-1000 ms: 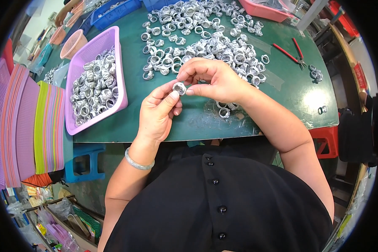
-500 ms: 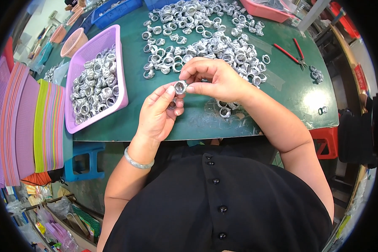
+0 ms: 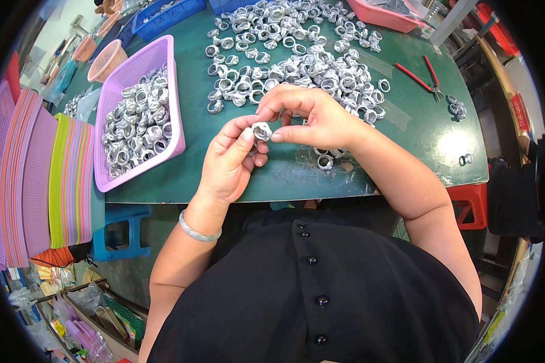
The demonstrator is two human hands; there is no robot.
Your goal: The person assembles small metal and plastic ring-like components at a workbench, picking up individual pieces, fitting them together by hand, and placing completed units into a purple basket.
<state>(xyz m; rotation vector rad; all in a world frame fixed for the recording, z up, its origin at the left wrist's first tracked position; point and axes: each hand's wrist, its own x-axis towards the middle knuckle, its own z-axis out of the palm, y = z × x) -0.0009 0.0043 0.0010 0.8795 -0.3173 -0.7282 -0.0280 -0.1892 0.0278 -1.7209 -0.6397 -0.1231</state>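
Between the thumb and index finger of my left hand [image 3: 227,160] is a silver-coloured ring [image 3: 261,130], its opening facing up. A second ring [image 3: 252,149] shows partly below it, tucked among the curled fingers. My right hand [image 3: 312,115] bends round the held ring from the right, its thumb tip against the ring's edge and its index finger arched above. The other right fingertips are partly hidden. Just past my hands a large heap of similar rings [image 3: 312,69] spreads over the green table [image 3: 224,184]. A few rings [image 3: 325,161] lie under my right wrist.
A purple basket [image 3: 177,115] full of rings stands at the left, beside stacked coloured baskets [image 3: 57,181]. Red-handled pliers [image 3: 435,88] and a small ring cluster [image 3: 456,109] lie at the right. Blue bins [image 3: 169,18] and a pink tray [image 3: 384,19] stand at the back.
The ring has turned in my fingers and tilted differently. My right thumb has slid slightly down and right, to the ring's edge. The heap and basket have not changed.
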